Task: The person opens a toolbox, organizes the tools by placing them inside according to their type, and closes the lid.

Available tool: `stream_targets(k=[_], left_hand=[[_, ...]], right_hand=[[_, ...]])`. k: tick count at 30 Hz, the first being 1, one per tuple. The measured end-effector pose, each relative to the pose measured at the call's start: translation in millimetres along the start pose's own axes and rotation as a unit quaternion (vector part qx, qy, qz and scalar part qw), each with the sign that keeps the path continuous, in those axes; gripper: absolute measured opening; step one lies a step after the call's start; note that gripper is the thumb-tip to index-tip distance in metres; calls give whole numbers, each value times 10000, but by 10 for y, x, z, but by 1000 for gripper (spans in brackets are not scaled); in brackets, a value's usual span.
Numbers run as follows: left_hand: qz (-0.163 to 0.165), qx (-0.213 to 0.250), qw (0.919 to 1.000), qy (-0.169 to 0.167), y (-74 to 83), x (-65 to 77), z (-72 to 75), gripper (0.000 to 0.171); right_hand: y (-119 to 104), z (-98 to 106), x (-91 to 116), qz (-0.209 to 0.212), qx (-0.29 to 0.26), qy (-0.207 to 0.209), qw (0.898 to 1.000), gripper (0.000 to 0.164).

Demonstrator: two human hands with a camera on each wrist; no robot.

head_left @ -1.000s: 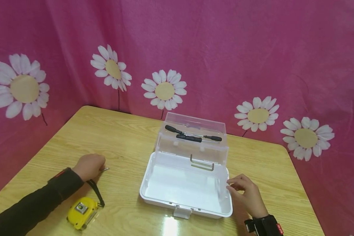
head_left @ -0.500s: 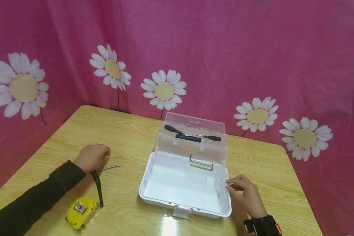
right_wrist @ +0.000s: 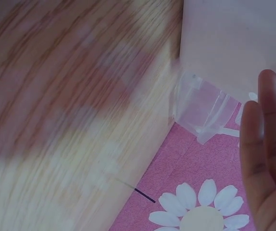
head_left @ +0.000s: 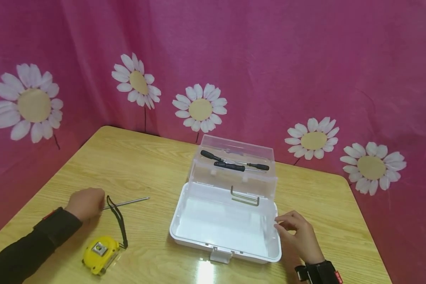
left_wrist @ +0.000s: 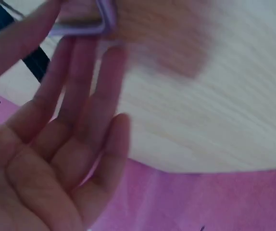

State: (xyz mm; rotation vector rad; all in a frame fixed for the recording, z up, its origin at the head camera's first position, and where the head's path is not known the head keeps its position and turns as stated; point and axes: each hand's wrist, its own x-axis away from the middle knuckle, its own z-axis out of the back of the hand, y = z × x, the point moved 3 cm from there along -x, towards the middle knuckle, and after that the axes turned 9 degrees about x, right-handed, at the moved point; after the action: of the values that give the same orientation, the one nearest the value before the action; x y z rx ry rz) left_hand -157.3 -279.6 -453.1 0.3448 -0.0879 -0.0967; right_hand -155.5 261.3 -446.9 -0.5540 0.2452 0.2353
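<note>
My left hand (head_left: 86, 203) is low over the left part of the table, its thumb and fingers at the near end of a long silver hex key (head_left: 129, 202). In the left wrist view the bent end of this hex key (left_wrist: 105, 20) sits between thumb and fingertips, with the other fingers fairly straight. My right hand (head_left: 301, 236) rests thumb and index fingertips at the right rim of a white toolbox (head_left: 221, 232). In the right wrist view its loosely extended fingers (right_wrist: 270, 110) stand beside the box's clear plastic. Two bent hex keys (head_left: 246, 199) show by the toolbox's back edge.
Several black-handled screwdrivers (head_left: 230, 165) lie on the raised clear lid (head_left: 206, 142). A yellow tape measure (head_left: 101, 254) with a black strap (head_left: 120, 221) lies front left, the strap close to the silver hex key. A flowered pink cloth (head_left: 252, 79) hangs behind the table (head_left: 152, 154).
My left hand first went slightly right and up, then drew back left and down. More of the silver hex key shows now. The right hand and toolbox have stayed put.
</note>
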Motion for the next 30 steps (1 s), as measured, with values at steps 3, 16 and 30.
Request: stream_targets(k=[3, 16, 30], left_hand=[[-130, 33, 9998, 111, 41, -40, -41, 18], [-646, 111, 9975, 258, 89, -205, -174, 12], [-1110, -40, 9870, 1164, 163, -214, -32, 13]], right_hand=[[8, 4, 13, 55, -37, 75, 9999, 17], [-2, 15, 11, 31, -29, 131, 9999, 17], [21, -26, -1, -448, -24, -210, 9988, 16]])
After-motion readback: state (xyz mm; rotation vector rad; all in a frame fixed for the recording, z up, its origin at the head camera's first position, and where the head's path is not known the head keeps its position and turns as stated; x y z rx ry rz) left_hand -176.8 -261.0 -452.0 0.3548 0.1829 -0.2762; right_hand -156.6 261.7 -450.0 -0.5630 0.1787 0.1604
